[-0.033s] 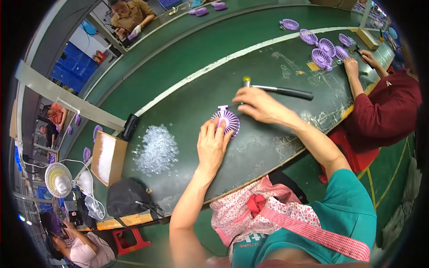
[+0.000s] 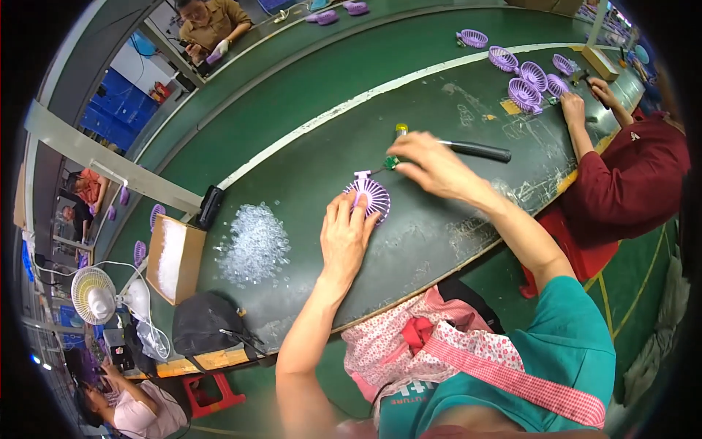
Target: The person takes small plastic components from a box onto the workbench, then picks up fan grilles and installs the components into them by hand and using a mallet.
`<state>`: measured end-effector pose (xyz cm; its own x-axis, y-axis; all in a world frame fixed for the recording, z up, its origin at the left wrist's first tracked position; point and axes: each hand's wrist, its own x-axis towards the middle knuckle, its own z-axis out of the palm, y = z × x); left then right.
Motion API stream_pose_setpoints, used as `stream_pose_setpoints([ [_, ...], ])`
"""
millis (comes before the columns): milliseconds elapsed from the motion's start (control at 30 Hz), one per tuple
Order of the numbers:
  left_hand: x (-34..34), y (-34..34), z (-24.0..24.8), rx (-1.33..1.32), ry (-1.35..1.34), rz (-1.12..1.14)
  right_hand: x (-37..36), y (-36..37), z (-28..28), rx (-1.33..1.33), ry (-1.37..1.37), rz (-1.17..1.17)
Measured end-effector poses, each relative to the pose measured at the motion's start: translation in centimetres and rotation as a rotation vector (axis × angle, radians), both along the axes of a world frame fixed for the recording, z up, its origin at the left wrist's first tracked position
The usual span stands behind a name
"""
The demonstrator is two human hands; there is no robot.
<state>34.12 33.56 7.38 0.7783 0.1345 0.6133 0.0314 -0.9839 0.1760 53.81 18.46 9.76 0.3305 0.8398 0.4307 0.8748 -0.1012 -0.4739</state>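
Observation:
A purple round slatted fan housing [image 2: 376, 196] lies on the green-topped table. My left hand [image 2: 345, 238] is closed over its near left side, holding it against the table. A thin dark wire runs from the housing's neck to a small green circuit board [image 2: 391, 162]. My right hand [image 2: 437, 167] hovers beside that board, thumb apart from the other fingers, with nothing visibly gripped. Beneath and behind this hand lies a hammer [image 2: 479, 151] with a yellow-tipped head and black handle; the hand covers part of its shaft.
To the left is a heap of small clear pieces [image 2: 254, 244], beside a cardboard box [image 2: 175, 260] and a black bag [image 2: 208, 323]. More purple housings [image 2: 524, 94] sit at the far right, near a co-worker in a maroon sleeve [image 2: 614, 175]. A white fan [image 2: 93, 295] stands at left.
My right hand has shifted slightly right and its fingers have lifted, uncovering the green circuit board. My left hand stays on the fan housing.

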Motion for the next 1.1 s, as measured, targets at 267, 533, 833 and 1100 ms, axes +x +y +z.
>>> stream_pose_setpoints([
  [267, 0.0, -0.3, -0.6, 0.003, -0.016, 0.015, 3.7, -3.8, -3.1, -0.126, -0.228, -0.325],
  [533, -0.4, 0.1, 0.2, 0.008, -0.036, -0.011, -3.3, -0.3, 2.0, 0.226, -0.166, -0.061],
  [833, -0.6, 6.4, 0.7, 0.23, -0.099, 0.352, 2.6, 0.2, -2.7, 0.117, -0.265, -0.318],
  [1100, -1.3, 11.0, -1.0, 0.266, 0.13, 0.597, 0.0, 5.6, -3.9, -0.097, -0.145, 0.128],
])
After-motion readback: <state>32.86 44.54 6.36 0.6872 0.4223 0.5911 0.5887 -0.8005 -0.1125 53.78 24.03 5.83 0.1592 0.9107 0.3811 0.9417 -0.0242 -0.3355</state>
